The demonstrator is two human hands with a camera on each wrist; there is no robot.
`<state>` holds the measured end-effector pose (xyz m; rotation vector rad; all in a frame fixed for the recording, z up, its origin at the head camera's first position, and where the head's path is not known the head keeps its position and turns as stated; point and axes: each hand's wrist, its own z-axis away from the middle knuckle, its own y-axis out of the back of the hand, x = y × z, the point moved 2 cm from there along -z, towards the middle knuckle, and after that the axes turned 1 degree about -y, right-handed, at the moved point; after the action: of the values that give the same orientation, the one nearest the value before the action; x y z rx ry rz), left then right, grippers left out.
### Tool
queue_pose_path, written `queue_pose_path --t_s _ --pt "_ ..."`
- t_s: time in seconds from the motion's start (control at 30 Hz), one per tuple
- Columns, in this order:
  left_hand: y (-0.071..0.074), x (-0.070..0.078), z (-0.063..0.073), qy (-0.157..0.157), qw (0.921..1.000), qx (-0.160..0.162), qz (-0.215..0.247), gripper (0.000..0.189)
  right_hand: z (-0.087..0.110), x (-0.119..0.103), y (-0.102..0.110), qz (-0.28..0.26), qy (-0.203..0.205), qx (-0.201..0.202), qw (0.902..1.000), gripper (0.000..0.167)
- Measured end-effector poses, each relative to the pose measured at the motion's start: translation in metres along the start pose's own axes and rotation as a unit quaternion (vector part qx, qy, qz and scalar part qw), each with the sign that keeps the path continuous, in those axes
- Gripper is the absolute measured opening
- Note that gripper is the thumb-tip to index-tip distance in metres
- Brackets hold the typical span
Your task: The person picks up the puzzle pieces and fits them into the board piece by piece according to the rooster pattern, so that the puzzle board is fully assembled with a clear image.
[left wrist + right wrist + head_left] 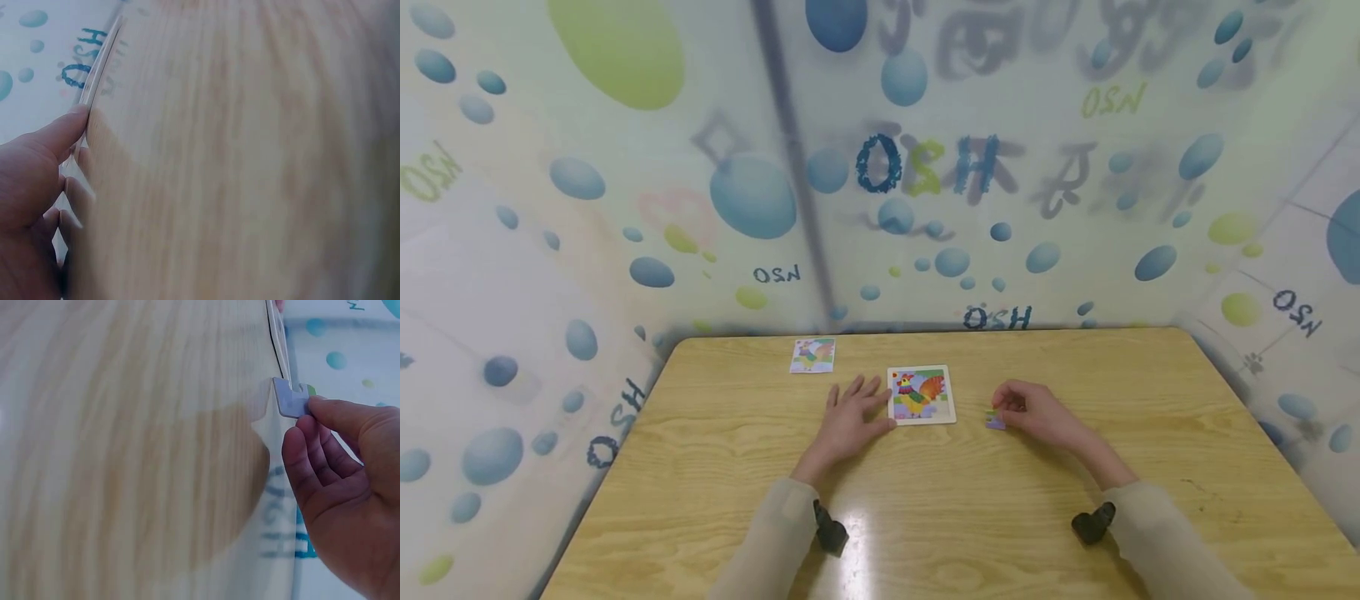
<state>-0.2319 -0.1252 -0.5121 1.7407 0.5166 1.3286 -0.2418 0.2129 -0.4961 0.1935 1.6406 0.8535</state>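
Observation:
A white-framed jigsaw puzzle (919, 395) with a rooster picture lies on the table; its lower right part shows bare, pale backing. My left hand (850, 419) lies spread at the puzzle's left side, with thumb and a fingertip touching the frame. In the left wrist view the thumb (62, 132) reaches the frame's edge. To the right of the puzzle, my right hand (1033, 410) pinches a small puzzle piece (995, 420), purple with some green. The right wrist view shows this puzzle piece (290, 399) between thumb and fingers, just above the table, apart from the frame.
A square picture card (812, 356) with the same rooster lies at the back left of the wooden table (925, 517). Behind the table's far edge stands a patterned wall covering (1045, 208). A dark wrist camera (1093, 525) sits on each forearm.

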Motion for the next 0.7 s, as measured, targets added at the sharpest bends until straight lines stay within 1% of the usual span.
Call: queue_pose_path --t_s 0.17,0.3,0.53,0.7 --pt "0.0 0.0 0.0 0.002 1.0 0.0 0.005 0.055 -0.013 -0.008 -0.01 -0.006 -0.015 -0.014 0.9998 0.008" --pt "0.0 -0.001 0.001 0.006 0.9999 -0.001 0.009 0.055 -0.022 -0.018 -0.018 -0.022 -0.014 -0.025 0.9993 0.008" --pt "0.0 -0.002 0.0 0.002 1.0 0.002 0.004 0.057 -0.038 -0.037 -0.033 -0.043 -0.011 -0.025 0.9987 0.009" --pt "-0.001 -0.002 -0.001 0.005 1.0 -0.005 0.003 0.056 -0.045 -0.04 -0.043 -0.049 0.0 -0.02 0.9986 0.009"
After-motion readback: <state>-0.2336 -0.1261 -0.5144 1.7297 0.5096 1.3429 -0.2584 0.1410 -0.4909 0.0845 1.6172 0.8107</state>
